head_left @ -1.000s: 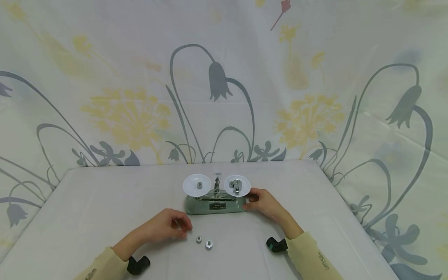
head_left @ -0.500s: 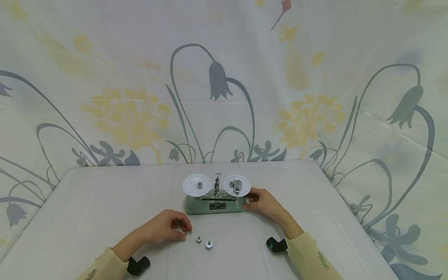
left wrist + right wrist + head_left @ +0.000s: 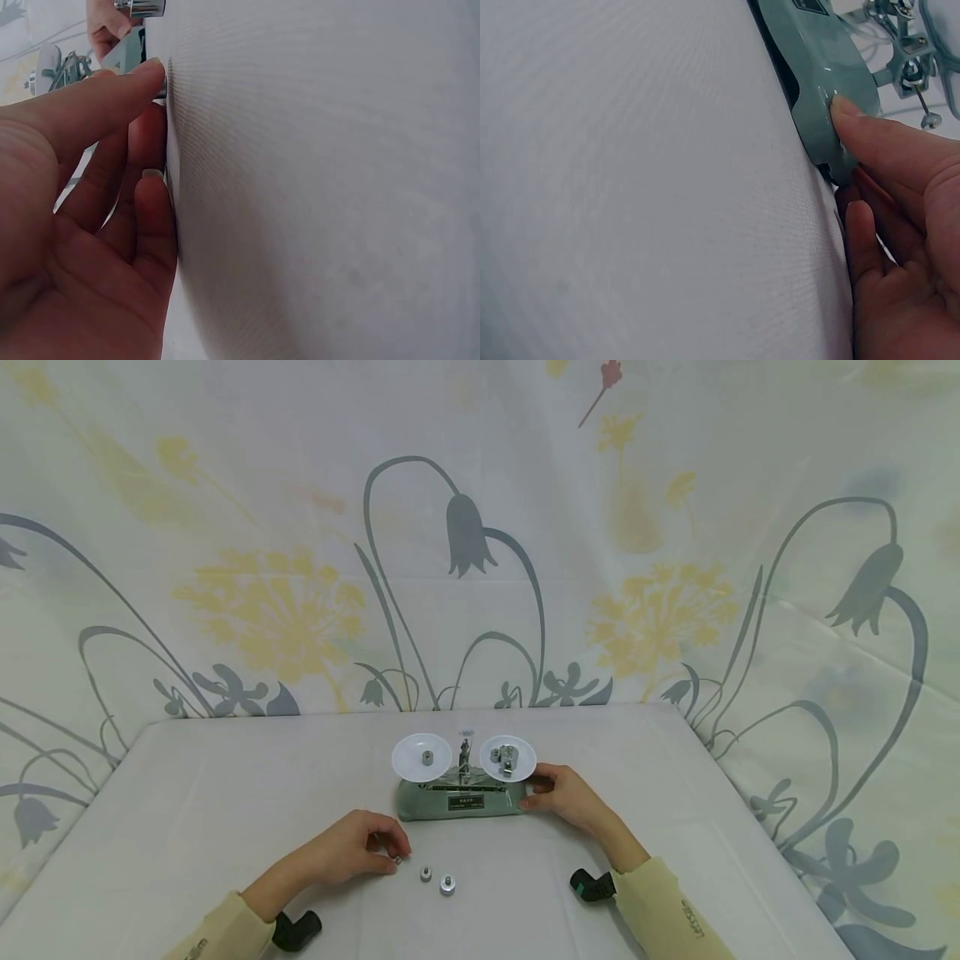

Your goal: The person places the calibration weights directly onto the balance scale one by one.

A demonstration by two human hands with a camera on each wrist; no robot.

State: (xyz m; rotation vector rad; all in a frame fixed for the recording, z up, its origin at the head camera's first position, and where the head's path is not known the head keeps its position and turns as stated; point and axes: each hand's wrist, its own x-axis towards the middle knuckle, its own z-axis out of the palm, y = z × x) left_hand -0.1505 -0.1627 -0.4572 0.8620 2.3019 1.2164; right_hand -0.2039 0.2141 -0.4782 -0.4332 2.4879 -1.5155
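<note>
A green balance scale [image 3: 463,802] with two white pans stands on the table. One metal weight [image 3: 427,758] sits in its left pan [image 3: 408,768]; several weights [image 3: 507,760] are grouped in the right pan [image 3: 528,770]. My right hand [image 3: 572,797] grips the right end of the base, thumb on the front as seen in the right wrist view. In front of the scale, my left hand [image 3: 352,845] pinches a small metal weight [image 3: 398,860] low at the table surface; the fingers mostly cover it. Just right of it stand a small weight [image 3: 426,873] and a larger one [image 3: 447,885].
A white cloth covers the table [image 3: 510,910]. Behind it hangs a flower-patterned curtain [image 3: 480,610]. Black wrist devices [image 3: 297,930] are worn at both cuffs, close to the tabletop.
My left fingertips have dipped slightly, and the small metal weight between them now shows. The right hand, scale and two standing weights keep their places.
</note>
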